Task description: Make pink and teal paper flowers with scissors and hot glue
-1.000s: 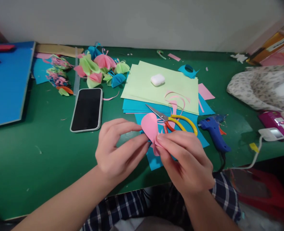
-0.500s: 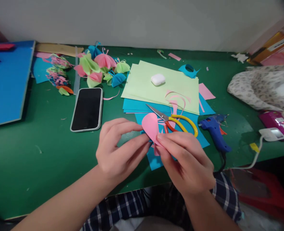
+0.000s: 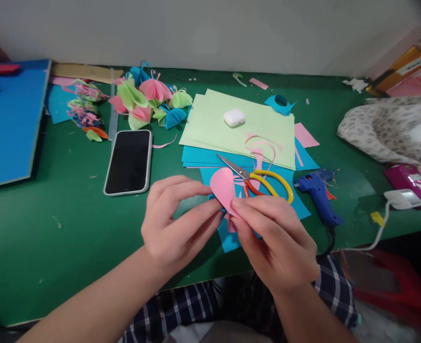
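Between my two hands is a folded pink paper cutout [image 3: 223,186] with a rounded upper edge. The fingertips of my left hand [image 3: 180,216] close on its left side. My right hand [image 3: 276,233] pinches its lower right end between thumb and fingers. Just behind it lie scissors [image 3: 267,182] with yellow and red handles, blades parted, on pink scraps [image 3: 257,155] and blue paper sheets [image 3: 232,242]. Part of the cutout's underside is hidden by my fingers.
A phone [image 3: 129,162] lies left of my hands, with several folded paper butterflies [image 3: 155,89] behind it. Light green sheets [image 3: 210,119] carry a white earbud case [image 3: 234,117]. On the right are a blue glue gun [image 3: 317,195] with its cord and a patterned cloth [image 3: 360,121].
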`<state>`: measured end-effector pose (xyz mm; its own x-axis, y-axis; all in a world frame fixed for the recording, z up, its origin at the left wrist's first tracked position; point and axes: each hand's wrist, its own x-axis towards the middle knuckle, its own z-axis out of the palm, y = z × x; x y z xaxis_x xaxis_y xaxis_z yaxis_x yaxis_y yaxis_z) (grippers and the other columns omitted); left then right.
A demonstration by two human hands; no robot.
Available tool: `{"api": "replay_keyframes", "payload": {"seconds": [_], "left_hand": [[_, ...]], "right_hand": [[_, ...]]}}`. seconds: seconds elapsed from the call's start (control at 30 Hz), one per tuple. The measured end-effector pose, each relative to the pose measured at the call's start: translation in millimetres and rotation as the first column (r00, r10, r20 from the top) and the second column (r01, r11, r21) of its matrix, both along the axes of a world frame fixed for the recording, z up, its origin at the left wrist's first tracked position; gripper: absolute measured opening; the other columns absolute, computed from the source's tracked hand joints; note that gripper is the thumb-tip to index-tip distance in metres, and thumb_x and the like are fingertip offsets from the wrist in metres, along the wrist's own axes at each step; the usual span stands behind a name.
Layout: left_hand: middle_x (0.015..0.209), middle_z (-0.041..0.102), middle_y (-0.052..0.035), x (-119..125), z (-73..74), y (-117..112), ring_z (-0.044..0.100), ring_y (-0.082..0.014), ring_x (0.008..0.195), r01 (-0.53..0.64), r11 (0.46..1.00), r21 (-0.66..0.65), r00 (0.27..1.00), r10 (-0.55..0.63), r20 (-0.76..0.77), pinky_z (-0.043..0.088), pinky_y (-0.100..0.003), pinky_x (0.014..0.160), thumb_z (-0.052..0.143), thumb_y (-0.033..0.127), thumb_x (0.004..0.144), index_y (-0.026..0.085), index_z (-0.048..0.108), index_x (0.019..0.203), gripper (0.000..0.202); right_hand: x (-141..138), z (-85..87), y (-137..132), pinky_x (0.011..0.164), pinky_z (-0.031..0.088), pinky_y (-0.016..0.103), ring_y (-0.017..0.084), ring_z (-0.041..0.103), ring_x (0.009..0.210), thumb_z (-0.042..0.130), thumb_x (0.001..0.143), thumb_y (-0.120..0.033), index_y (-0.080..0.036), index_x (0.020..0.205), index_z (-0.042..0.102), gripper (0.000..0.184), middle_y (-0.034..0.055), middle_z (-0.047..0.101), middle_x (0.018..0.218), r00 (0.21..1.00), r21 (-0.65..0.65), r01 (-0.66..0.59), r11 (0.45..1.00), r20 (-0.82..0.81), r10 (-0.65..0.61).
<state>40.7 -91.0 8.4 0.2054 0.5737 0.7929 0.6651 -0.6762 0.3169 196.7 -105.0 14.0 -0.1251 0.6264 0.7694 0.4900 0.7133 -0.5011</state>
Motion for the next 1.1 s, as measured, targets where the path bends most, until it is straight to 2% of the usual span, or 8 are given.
{"api": "replay_keyframes", "payload": {"seconds": [0.6, 0.87, 1.1], "left_hand": [[0.091, 0.061, -0.0048, -1.2, -2.1, 0.8, 0.055, -0.0198, 0.083, 0.013, 0.999, 0.043, 1.0, -0.012, -0.011, 0.048, -0.036, 0.07, 0.071, 0.012, 0.069, 0.019, 0.063, 0.081, 0.016], [0.09, 0.061, -0.0051, 1.1, 1.3, 0.0, 0.056, -0.0211, 0.082, -0.001, 1.0, 0.009, 1.0, 0.001, -0.002, 0.048, -0.038, 0.067, 0.069, 0.012, 0.071, 0.022, 0.063, 0.079, 0.015], [0.091, 0.06, -0.0051, 0.6, 2.9, -1.0, 0.055, -0.0217, 0.084, -0.007, 0.999, -0.035, 1.0, 0.007, -0.015, 0.049, -0.039, 0.067, 0.066, 0.012, 0.073, 0.023, 0.062, 0.081, 0.015]], "right_hand": [[-0.6, 0.5, 0.2, 0.066, 0.055, 0.032, 0.017, 0.065, 0.079, 0.062, 0.072, 0.002, -0.007, 0.095, 0.067, 0.025, 0.0107, 0.07, 0.084, 1.0, 0.005, -0.018, 1.0, -0.008, 0.019], [-0.9, 1.3, -1.1, 0.065, 0.055, 0.033, 0.017, 0.065, 0.078, 0.061, 0.074, 0.0, -0.012, 0.096, 0.067, 0.026, 0.0086, 0.07, 0.084, 1.0, -0.029, 0.006, 1.0, 0.008, -0.005], [-1.3, 1.4, -1.1, 0.065, 0.055, 0.033, 0.017, 0.065, 0.078, 0.062, 0.074, -0.001, -0.011, 0.094, 0.067, 0.024, 0.0088, 0.069, 0.083, 1.0, -0.034, 0.006, 0.999, 0.014, -0.006]]}}
